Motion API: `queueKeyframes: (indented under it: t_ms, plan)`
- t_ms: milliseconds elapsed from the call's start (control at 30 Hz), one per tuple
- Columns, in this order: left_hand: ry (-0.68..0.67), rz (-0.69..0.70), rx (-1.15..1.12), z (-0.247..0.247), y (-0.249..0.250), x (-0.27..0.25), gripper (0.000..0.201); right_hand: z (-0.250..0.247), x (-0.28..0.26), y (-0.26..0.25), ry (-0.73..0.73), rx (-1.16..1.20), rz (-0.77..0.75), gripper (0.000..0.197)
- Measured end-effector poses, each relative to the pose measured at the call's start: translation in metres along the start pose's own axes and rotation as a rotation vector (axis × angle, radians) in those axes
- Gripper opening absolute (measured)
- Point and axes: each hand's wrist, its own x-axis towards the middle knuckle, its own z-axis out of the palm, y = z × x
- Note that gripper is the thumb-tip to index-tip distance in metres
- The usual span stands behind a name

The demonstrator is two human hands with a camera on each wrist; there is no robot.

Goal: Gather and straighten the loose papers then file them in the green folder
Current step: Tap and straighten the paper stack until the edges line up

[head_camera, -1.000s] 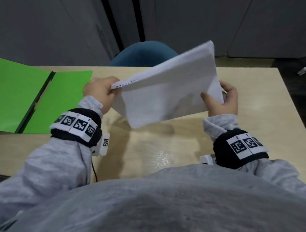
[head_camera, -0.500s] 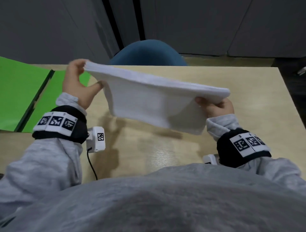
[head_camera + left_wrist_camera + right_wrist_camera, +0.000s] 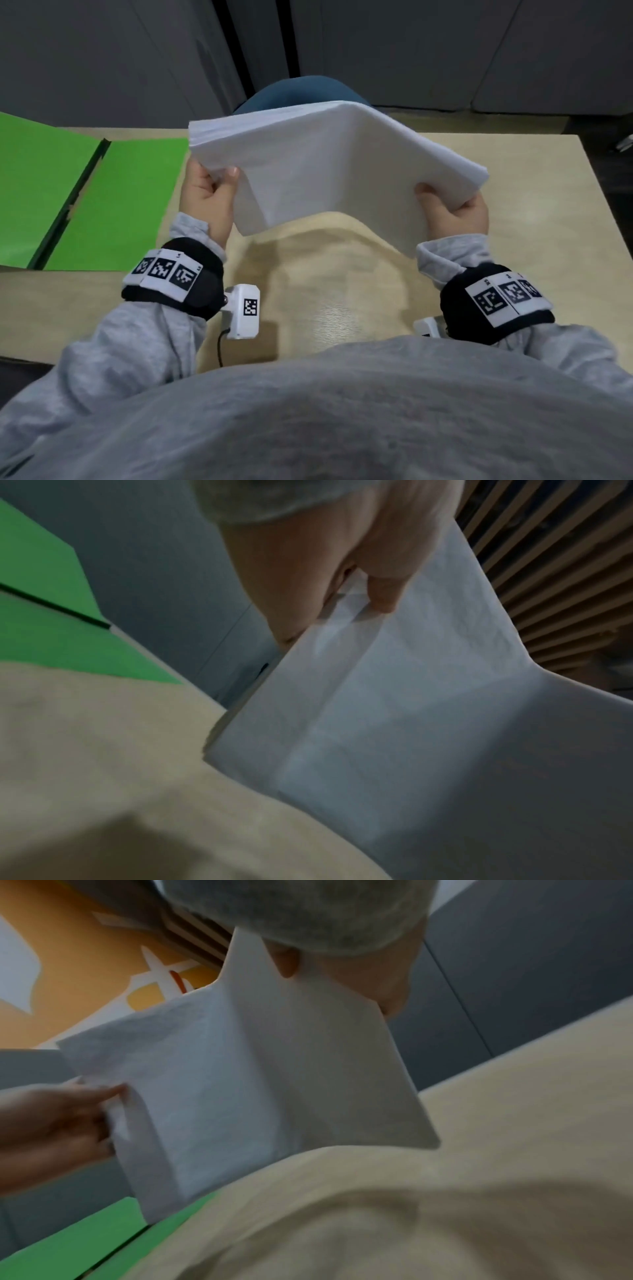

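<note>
Thick white paper stack (image 3: pixel 329 161) arched above pale wooden desk (image 3: pixel 513 267). Left hand (image 3: pixel 209 192) pinches its 9 o'clock edge, right hand (image 3: pixel 455 212) grasps its 3 o'clock edge. Open green card folder (image 3: pixel 102 205) flat at 9 o'clock.

No word or number can be read anywhere; the white wristband tags (image 3: pixel 163 274) and the wrist camera housing (image 3: pixel 250 306) bear only black-and-white square code patterns.

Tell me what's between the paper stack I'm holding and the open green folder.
Only bare table and the left hand gripping the paper stack; the head view shows nothing else before the green folder.
</note>
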Motion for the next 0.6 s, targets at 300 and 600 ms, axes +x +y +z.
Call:
queueKeyframes:
  t_ms: [300,600]
  plan:
    - [-0.036,-0.207,0.233,-0.005,-0.043,-0.020,0.034,-0.007,0.002,0.029,-0.076,-0.175,0.017,0.018]
    - [-0.016,-0.255,0.332,-0.008,-0.049,-0.023,0.031,-0.007,0.012,0.035,-0.096,-0.237,0.023,0.026]
